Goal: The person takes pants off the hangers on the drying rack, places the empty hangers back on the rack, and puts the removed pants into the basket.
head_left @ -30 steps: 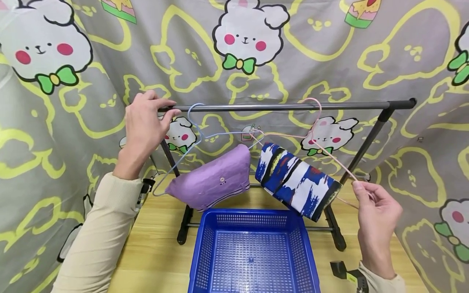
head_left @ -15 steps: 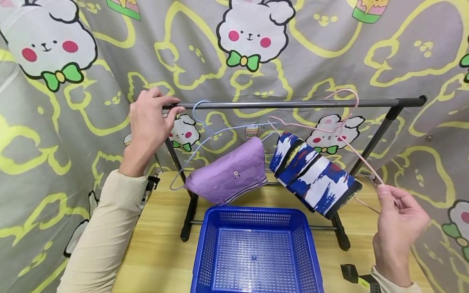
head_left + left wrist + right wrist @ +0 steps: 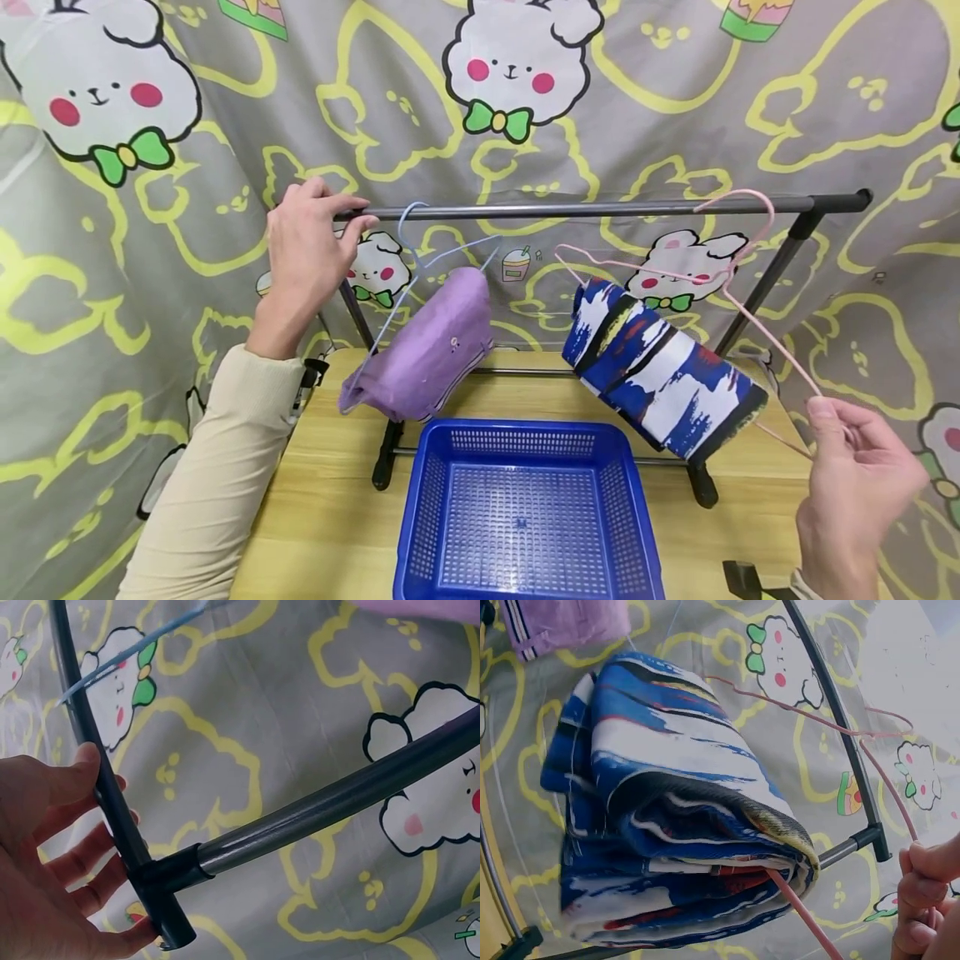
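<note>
Rack (image 3: 555, 212), upright on the table (image 3: 330, 500). Partly under it and out in front, blue basket (image 3: 517, 533). Below its right half, folded patterned cloth (image 3: 660, 367) on pink hanger (image 3: 724, 276); below its left half, purple cloth (image 3: 423, 358) on blue hanger (image 3: 422, 268). Clasped at its upper left end by left hand (image 3: 311, 242). Pinched beyond its right side by right hand (image 3: 858, 471): lower outer corner of pink hanger.

And there's the yellow wood-grain tabletop (image 3: 322, 517), with a blue perforated plastic basket (image 3: 521, 442) sitting upright on it, front and centre! The black garment rack (image 3: 540, 212) stands there too, its two feet (image 3: 382, 467) planted either side of the basket's far end.
</note>
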The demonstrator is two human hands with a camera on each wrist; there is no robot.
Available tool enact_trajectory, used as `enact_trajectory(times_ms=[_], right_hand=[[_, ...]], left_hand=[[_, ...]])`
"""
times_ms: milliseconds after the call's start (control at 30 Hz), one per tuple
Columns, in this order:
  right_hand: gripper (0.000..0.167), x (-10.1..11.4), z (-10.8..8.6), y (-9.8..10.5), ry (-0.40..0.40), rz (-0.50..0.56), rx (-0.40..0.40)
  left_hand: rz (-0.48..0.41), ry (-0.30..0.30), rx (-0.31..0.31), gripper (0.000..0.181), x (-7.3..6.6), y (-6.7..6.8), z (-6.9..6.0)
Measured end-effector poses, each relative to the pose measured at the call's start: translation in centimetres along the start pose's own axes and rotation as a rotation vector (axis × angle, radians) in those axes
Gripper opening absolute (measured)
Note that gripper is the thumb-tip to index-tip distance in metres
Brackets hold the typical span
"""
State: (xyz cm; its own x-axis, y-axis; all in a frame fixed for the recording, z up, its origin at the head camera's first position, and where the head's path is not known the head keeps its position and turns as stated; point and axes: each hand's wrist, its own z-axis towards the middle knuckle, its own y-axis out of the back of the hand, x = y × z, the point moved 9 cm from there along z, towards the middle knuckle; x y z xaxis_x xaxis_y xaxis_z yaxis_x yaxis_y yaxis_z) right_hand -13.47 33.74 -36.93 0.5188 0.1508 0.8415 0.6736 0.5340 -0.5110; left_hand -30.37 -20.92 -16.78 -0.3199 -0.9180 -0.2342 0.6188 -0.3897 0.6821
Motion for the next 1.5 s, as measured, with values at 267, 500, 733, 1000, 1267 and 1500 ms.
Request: enact_trajectory(times_ms=[267,500,733,1000,1267,1500], right_hand=[[0.012,-0.7,-0.9,1.3,-0.060,-0.113,0.023],[0.010,-1.1,-2.2,1.7,-0.080,-0.142,0.064],[0.004,-1.8,-2.9,2.0,-0.096,-0.159,0.080],[0.003,-2.3,-3.4,2.2,-0.140,-0.209,0.123],[0.005,-2.5,-3.7,2.0,-0.144,-0.270,0.179],[0.005,-2.7,-4.1,1.3,-0.125,-0.315,0.246]], left_hand=[[-0.025,-0.009,-0.036,0.022,0.0,0.0,-0.2],[-0.033,-0.002,-0.034,0.024,0.0,0.0,-0.3],[-0.054,0.003,-0.039,0.024,0.1,0.0,-0.3],[-0.095,-0.048,0.045,0.035,-0.3,-0.1,-1.2],[-0.125,-0.164,0.122,0.051,-0.9,-0.2,-3.1],[-0.144,-0.253,0.139,0.056,-1.4,0.2,-5.4]])
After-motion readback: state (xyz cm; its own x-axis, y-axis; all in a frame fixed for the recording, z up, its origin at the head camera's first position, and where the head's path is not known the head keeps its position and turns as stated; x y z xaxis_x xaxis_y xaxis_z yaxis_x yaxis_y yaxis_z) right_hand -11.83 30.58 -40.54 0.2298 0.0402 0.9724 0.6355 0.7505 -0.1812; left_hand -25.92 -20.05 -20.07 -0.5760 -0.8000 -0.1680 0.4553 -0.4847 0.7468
